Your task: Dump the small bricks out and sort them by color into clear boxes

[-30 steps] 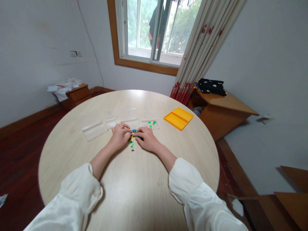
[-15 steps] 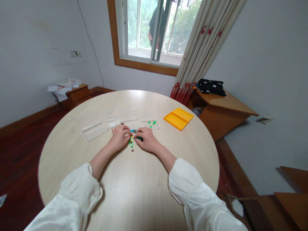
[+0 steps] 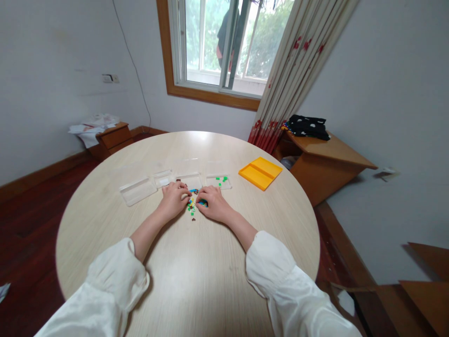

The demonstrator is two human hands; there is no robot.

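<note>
A pile of small toy bricks [image 3: 191, 206] in green, yellow, blue and brown lies on the table between my hands. At its left edge is my left hand [image 3: 173, 198], fingers bent and thumb close to the index finger; what they pinch, if anything, is too small to tell. On the other side my right hand [image 3: 213, 202] curls over some blue and green pieces [image 3: 203, 202], which show under its fingers. Whether it grips one is hidden. A single brown piece [image 3: 193, 219] lies just nearer to me.
Beyond my hands stand clear plastic boxes: a left one [image 3: 138, 192], a small one [image 3: 163, 179], a middle one [image 3: 191, 179] with brown pieces, and a right one [image 3: 228, 185] with several green bricks. A yellow two-part tray [image 3: 260, 173] sits farther right on the round table [image 3: 196, 281].
The fingers of both hands have shifted slightly at the pile, and the gap between them is a little wider. The boxes and the tray have stayed put.
</note>
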